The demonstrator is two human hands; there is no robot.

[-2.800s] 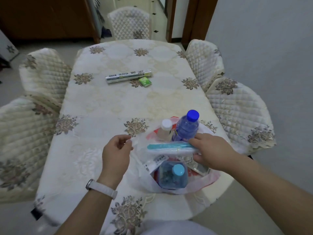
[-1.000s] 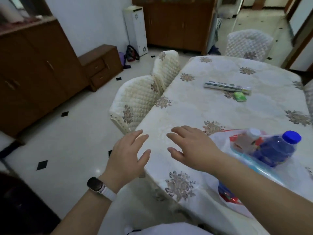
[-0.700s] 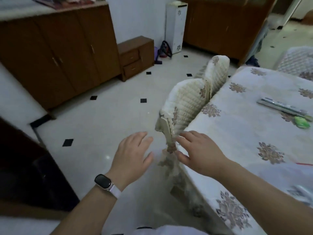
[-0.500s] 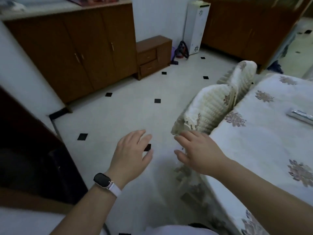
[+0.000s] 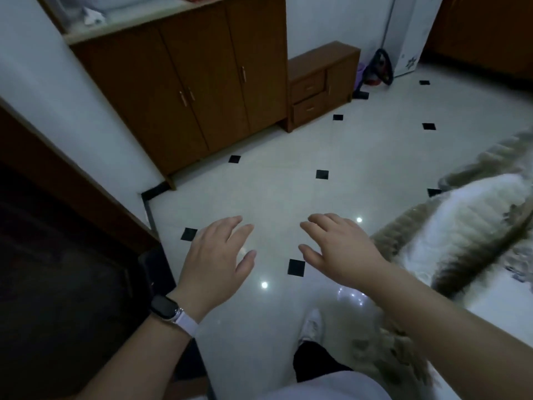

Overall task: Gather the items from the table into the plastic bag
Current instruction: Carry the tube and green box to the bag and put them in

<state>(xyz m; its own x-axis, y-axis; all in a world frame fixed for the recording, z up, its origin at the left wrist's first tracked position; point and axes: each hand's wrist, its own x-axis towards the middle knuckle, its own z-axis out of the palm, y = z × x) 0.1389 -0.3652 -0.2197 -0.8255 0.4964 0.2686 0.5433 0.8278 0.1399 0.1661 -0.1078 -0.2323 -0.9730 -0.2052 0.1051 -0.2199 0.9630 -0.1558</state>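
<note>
Left hand (image 5: pixel 215 265) and right hand (image 5: pixel 337 252), both spread and empty, above tiled floor (image 5: pixel 375 157); quilted chair (image 5: pixel 461 232) at three o'clock.

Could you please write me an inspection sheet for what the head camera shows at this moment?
Surface: white tiled floor with small black squares; table not clearly in view.
Job's things: nothing seen; bag and items out of view.
Clutter: dark looped object by the far wall.
Hands: left hand and right hand open, empty, held over the floor.
Cables: nothing seen.
Surroundings: wooden cupboard, low drawer unit, quilted chair cover at right, blurred.
</note>
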